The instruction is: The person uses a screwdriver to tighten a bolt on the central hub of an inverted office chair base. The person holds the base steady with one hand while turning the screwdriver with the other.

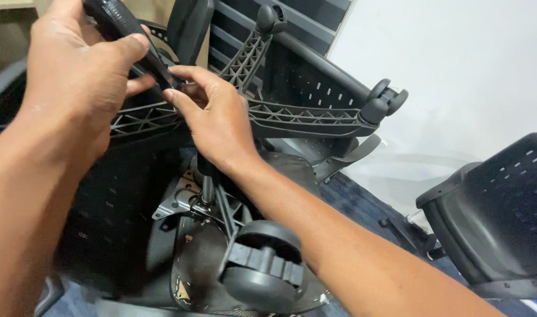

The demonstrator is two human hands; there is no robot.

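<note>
Nearest you, at six o'clock, a caster wheel point(262, 271) juts up from the upturned chair base point(304, 120), stiff ribbed plastic best held by a spoke, while your left hand point(75, 82) clenches a black tool handle point(127, 35) and your right hand point(218, 120) pinches its tip at eleven o'clock.

Chair base point(304, 117) matt black ribbed plastic; column point(207, 189) bare metal; caster point(262, 264) smooth plastic.

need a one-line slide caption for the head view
Left hand grips a black tool handle while right hand steadies it at an upturned office chair's star base.
</note>
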